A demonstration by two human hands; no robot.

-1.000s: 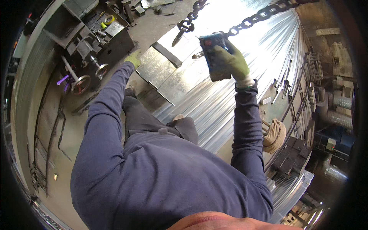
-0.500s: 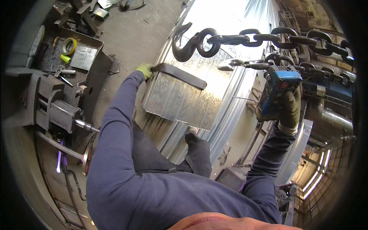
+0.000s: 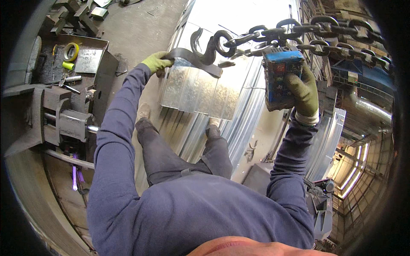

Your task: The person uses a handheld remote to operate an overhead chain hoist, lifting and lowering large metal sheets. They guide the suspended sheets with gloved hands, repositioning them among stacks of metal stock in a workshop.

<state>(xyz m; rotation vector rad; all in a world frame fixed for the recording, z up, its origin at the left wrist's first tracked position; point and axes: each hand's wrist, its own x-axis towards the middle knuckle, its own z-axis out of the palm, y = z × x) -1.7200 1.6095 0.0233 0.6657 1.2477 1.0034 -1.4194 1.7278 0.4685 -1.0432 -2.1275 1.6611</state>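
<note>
At the far left centre, my gloved left hand [image 3: 157, 63] is closed round the near end of a dark, flat, curved strip [image 3: 183, 54]. The strip stretches right, above the metal sheets. A large dark hook [image 3: 209, 53] hangs in front of it in the picture; whether they touch I cannot tell. Heavy chains [image 3: 318, 29] run from the hooks to the upper right. A second hook [image 3: 226, 65] shows partly behind the first. My gloved right hand [image 3: 304, 90] grips a worn blue handheld control box [image 3: 279, 81], its marked face turned toward me.
Corrugated metal sheets [image 3: 200, 91] lie stacked on the floor before my feet. At left stands a metal tray [image 3: 100, 45] with a yellow tape roll [image 3: 71, 51] and tools, beside a heavy vise-like machine [image 3: 70, 123]. Dark machinery [image 3: 320, 205] stands near my right elbow.
My right hand has moved left with the control box, whose marked face has turned into view. The hook now overlaps the strip in the picture. My left hand keeps hold of the strip.
</note>
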